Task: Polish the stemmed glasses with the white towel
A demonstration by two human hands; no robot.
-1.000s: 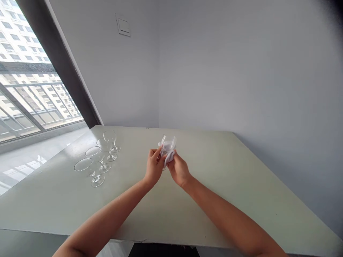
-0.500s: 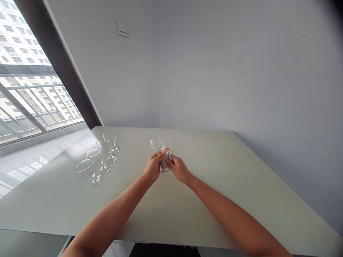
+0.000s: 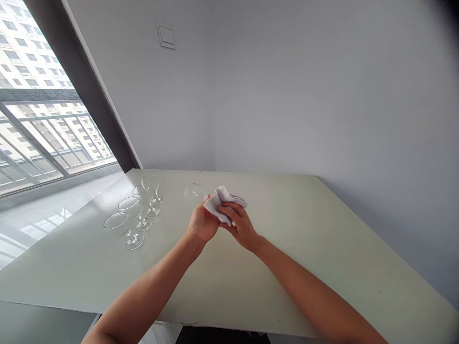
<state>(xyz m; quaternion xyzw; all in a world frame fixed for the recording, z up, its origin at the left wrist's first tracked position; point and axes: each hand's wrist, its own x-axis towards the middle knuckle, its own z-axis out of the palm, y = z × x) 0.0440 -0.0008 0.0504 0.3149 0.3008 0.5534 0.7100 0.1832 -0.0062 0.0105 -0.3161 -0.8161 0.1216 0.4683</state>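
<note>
A clear wine glass [image 3: 194, 192] is tilted over the table, its bowl pointing left. My left hand [image 3: 203, 223] is closed around the glass near the bowl, partly hidden by the cloth. In my right hand [image 3: 242, 227] is a white cloth [image 3: 218, 203], pressed against the stem and foot end of the glass. The cloth covers the stem, and only a bit of the foot's edge shows at its right.
Several more clear stemmed glasses [image 3: 134, 241] stand in a slanting row on the left of the pale table [image 3: 304, 267]. Walls [image 3: 287, 95] meet behind the table, and a window [image 3: 46, 114] is at the left.
The glass has gone from nearly upright to lying tilted, bowl to the left. The cloth has spread open and moved up over the stem and foot with my right hand.
</note>
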